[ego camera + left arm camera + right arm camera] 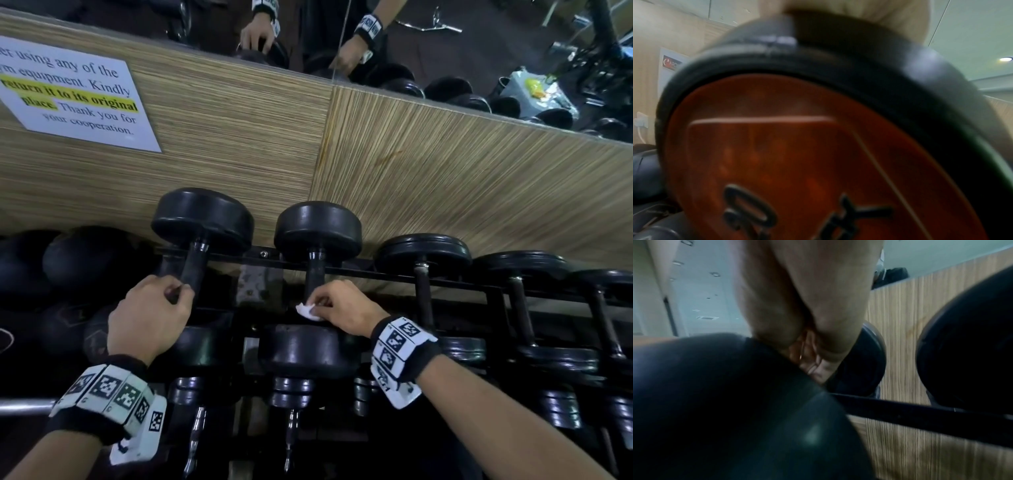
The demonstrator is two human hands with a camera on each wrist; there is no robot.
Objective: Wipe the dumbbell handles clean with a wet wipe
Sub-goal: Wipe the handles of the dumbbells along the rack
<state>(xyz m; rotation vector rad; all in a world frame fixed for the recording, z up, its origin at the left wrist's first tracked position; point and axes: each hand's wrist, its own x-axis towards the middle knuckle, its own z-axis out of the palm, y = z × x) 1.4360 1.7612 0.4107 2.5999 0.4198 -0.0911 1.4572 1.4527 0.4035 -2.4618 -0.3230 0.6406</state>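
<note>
Left hand point(150, 318): fingers curled round the handle point(191, 270) of the left dumbbell point(202, 219) on the rack point(376, 274), wrist bent down over its near head.
Right hand point(342, 308): fingers bunched, pinching a white wet wipe point(306, 311) against the lower end of the neighbouring dumbbell handle point(314, 274).
Left wrist view only: orange end plate point(797, 162) with raised lettering, blurred.
Right wrist view: palm point(807, 305) and dark dumbbell heads; wipe hidden.

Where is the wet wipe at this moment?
In the head view, the wet wipe is pinched in the right hand, against the handle of the second dumbbell from the left on the rack.
</note>
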